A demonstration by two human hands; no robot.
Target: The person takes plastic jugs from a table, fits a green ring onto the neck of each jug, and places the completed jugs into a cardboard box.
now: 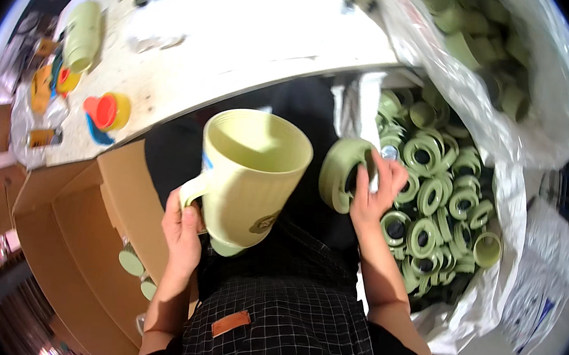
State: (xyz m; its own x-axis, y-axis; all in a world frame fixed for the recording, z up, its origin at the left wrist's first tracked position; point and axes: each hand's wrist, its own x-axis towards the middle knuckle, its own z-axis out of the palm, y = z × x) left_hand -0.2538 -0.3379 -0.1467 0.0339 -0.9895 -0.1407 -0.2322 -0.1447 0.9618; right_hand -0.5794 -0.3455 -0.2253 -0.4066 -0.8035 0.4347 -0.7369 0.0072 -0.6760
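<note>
My left hand [185, 235] is closed around the handle of a large pale yellow-green tumbler [247, 186], lifted over my lap. The tumbler is upright and slightly tilted, its wide top uncovered, with a dark round mark on its lower side and a darker green foot. To its right, my right hand [379, 191] grips a green ring-shaped lid [338, 173] by its right side, apart from the tumbler. My right forearm passes beside a white sack [505, 270] that holds many similar green ring-shaped lids [429, 196].
A white table [192, 64] spans the far side, bearing a pale green tumbler [83, 35] and a red-and-yellow cup-like item [107, 112]. An open cardboard box [76, 246] with green-ended items stands at my left. A clear plastic bag [550, 87] of green parts is at the far right.
</note>
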